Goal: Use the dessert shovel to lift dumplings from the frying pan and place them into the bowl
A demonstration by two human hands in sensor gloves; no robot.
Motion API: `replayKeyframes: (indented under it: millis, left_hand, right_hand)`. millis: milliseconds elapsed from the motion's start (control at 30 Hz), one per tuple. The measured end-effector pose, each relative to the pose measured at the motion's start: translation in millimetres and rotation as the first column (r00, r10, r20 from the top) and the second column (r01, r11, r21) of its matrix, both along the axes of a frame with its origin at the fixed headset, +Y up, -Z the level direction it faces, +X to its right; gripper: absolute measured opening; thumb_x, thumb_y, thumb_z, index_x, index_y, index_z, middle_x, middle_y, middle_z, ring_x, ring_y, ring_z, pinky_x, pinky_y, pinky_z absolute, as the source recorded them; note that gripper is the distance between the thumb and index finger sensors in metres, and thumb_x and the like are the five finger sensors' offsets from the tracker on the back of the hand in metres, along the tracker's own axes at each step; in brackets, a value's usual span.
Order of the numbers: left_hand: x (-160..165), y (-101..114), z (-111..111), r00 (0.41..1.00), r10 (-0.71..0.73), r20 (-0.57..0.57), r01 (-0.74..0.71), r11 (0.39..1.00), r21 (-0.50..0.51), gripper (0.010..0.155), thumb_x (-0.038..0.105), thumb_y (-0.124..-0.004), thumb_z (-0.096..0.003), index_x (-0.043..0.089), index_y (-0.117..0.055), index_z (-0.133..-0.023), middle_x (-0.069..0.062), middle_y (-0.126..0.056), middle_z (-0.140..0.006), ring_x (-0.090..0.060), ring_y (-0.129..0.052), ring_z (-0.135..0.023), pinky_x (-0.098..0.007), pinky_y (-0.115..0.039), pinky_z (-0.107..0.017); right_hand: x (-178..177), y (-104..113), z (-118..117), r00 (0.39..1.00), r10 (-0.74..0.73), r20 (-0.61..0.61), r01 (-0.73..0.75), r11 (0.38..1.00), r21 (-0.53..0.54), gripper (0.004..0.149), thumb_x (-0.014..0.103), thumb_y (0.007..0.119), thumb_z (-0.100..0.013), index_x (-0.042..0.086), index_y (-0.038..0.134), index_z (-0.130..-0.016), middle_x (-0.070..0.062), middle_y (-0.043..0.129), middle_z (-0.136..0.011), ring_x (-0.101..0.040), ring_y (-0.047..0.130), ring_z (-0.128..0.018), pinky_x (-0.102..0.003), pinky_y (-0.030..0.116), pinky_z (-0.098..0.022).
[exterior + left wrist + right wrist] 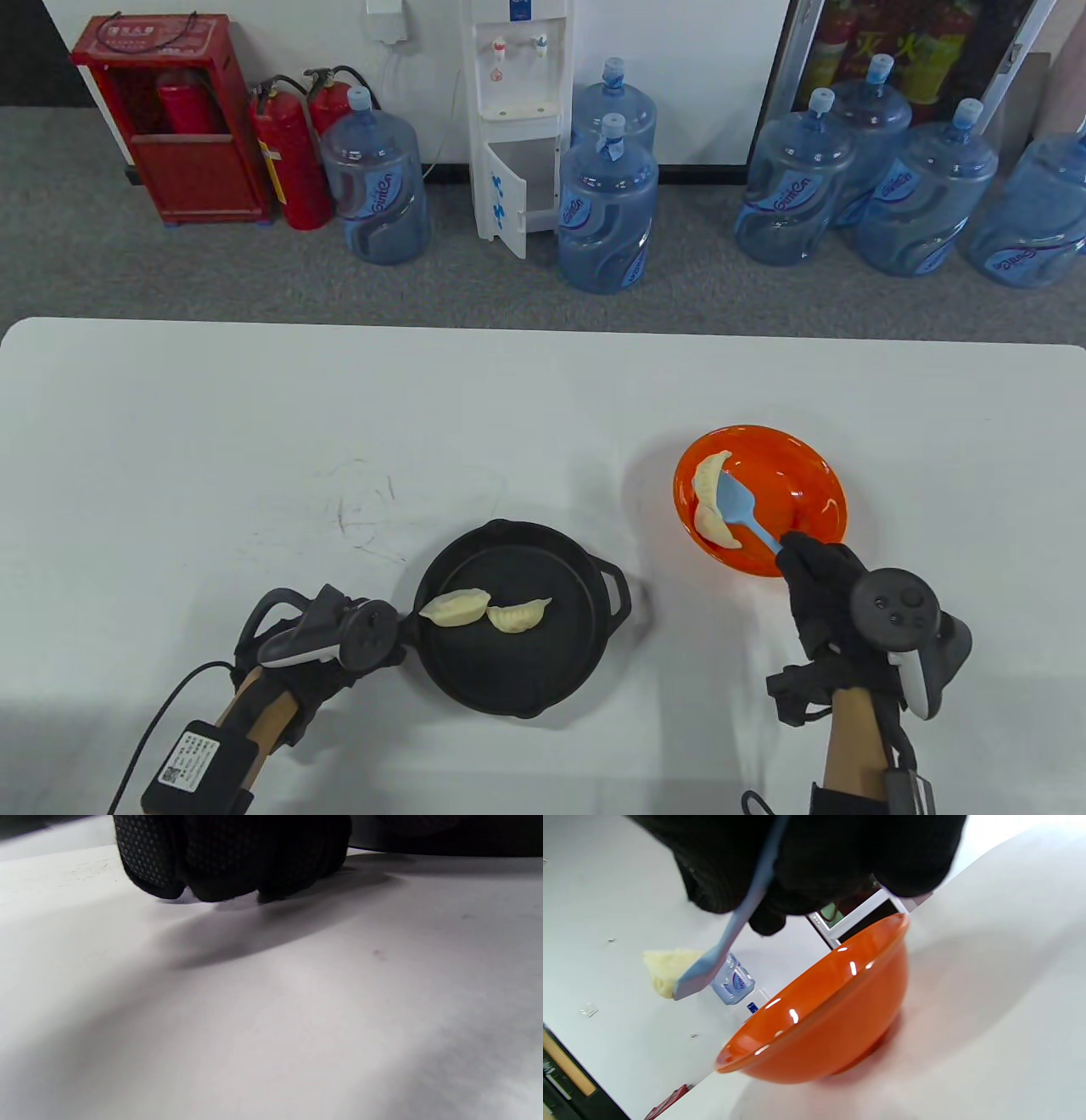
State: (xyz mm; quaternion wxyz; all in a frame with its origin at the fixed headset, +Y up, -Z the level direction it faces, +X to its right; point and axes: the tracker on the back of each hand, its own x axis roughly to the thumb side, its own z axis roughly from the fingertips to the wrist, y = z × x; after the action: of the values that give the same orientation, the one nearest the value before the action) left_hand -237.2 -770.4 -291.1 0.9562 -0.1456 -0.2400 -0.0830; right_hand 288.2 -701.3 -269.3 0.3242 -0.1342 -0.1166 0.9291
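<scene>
Table view: the light-blue silicone dessert shovel (740, 508) is gripped by the gloved right hand (827, 594) over the glossy orange bowl (814, 475) to unload pale dumplings (711, 501), while the black cast-iron frying pan (560, 671), with two left, is steadied by the left hand (339, 637), its fingers curled at the handle.

Overhead view faces table (254, 407); wrist views close, low.

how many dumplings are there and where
4: two side by side in the pan, at and; two in the bowl, at and. None seem hidden.
</scene>
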Motion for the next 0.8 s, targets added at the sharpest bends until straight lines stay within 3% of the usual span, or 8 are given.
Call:
replayKeyframes:
  millis: [267,633,800]
  left_hand:
    - [0.0,0.0,0.0,1.000,0.000,0.000,0.000,1.000,0.000,0.057,0.057,-0.059,-0.0471,0.023,-0.067,-0.093,0.008,-0.085,-0.069,-0.013,-0.095,-0.048,-0.049,-0.078,-0.066]
    - [0.2,-0.1,0.4,1.000,-0.001,-0.003,0.001,1.000,0.000,0.057,0.057,-0.059,-0.0471,0.023,-0.066,-0.093,0.008,-0.085,-0.069,-0.013,-0.095,-0.048,-0.049,-0.078,-0.066]
    - [0.4,0.0,0.4,1.000,-0.003,-0.002,0.003,1.000,0.000,0.057,0.057,-0.059,-0.0471,0.023,-0.066,-0.093,0.008,-0.085,-0.069,-0.013,-0.095,-0.048,-0.049,-0.078,-0.066]
  right_hand:
    - [17.5,-8.3,1.4,0.993,0.080,0.084,-0.074,0.995,-0.074,0.041,0.039,0.078,-0.061,0.022,0.086,-0.098,-0.010,0.089,-0.084,-0.012,0.090,-0.047,-0.045,0.082,-0.048]
    - [20.7,-11.1,-0.4,0.964,0.243,0.104,-0.226,0.962,-0.155,0.041,0.039,0.078,-0.061,0.023,0.086,-0.098,-0.009,0.089,-0.085,-0.013,0.090,-0.048,-0.045,0.081,-0.049]
    - [6.1,-9.3,-5.5,0.890,0.451,0.069,-0.433,0.882,-0.184,0.041,0.040,0.078,-0.061,0.025,0.085,-0.098,-0.008,0.088,-0.085,-0.012,0.090,-0.049,-0.045,0.081,-0.050]
